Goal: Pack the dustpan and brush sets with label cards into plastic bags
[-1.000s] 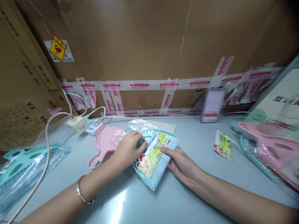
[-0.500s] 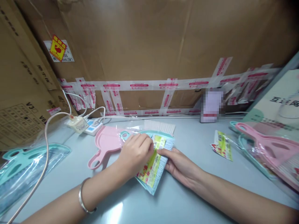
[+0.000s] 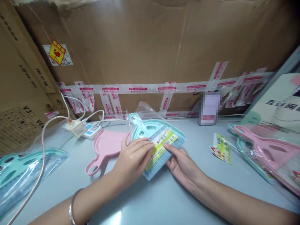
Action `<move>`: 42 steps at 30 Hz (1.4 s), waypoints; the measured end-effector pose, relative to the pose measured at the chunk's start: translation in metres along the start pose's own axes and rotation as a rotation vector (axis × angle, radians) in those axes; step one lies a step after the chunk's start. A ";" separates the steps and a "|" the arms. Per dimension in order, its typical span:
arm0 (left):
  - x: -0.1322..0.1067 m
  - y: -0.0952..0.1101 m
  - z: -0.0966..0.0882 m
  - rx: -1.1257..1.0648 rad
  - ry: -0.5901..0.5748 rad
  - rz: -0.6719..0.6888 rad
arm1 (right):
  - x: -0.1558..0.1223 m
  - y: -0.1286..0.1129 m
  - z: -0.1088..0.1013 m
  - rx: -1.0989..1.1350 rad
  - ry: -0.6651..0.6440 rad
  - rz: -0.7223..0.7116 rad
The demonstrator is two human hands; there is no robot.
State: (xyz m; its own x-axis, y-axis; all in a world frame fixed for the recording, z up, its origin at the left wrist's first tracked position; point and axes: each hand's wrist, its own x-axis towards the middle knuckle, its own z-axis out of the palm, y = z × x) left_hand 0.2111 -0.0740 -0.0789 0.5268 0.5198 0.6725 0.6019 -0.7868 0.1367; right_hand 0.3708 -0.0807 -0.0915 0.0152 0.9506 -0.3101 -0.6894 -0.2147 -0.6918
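Between my two hands is a turquoise dustpan (image 3: 172, 125) with a blue-bristled hand brush (image 3: 152, 170) lying on it. A yellow-green label card (image 3: 167, 139) lies across the bristles, and clear plastic (image 3: 146, 107) shows behind the handle. My right hand (image 3: 185, 162) grips the right side of the set, thumb on top of the card and fingers underneath. On the left side, my left hand (image 3: 136, 156) holds the edge of the set by the card; one finger is raised and the other fingertips are partly hidden. The set is tilted above the grey table (image 3: 131, 200).
A pink dustpan (image 3: 106, 143) lies left of the set. Bagged turquoise (image 3: 30, 165) and pink (image 3: 274, 147) dustpan sets flank me. A loose label card (image 3: 221, 148), phone (image 3: 209, 107), power strip (image 3: 92, 131) and trailing cable (image 3: 43, 150) are around. A large carton (image 3: 131, 47) stands behind.
The set has turned and its turquoise handle and pan now show more fully. My left hand has gone from a closed fist over the card to looser fingers at its left edge.
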 end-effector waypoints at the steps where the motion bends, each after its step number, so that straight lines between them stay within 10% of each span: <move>1: -0.001 -0.001 -0.002 -0.049 0.052 -0.029 | 0.000 -0.002 0.000 0.016 0.014 -0.016; 7: 0.005 -0.026 -0.003 -0.466 0.484 -0.708 | 0.002 -0.009 -0.001 0.085 0.055 -0.040; 11: 0.012 -0.030 0.003 -0.960 0.149 -1.027 | 0.000 -0.006 -0.001 0.098 0.045 -0.018; 25: 0.003 0.009 0.012 -1.347 0.008 -1.052 | 0.005 -0.006 -0.003 0.077 0.060 -0.054; 42: 0.006 -0.014 -0.004 -1.274 0.001 -0.998 | 0.024 -0.039 -0.019 -0.366 0.096 -0.142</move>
State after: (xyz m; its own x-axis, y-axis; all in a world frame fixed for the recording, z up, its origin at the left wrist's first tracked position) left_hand 0.2034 -0.0612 -0.0734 0.2510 0.9667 -0.0493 -0.1765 0.0958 0.9796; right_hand 0.4120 -0.0535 -0.0843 0.1713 0.9550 -0.2420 -0.3726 -0.1646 -0.9133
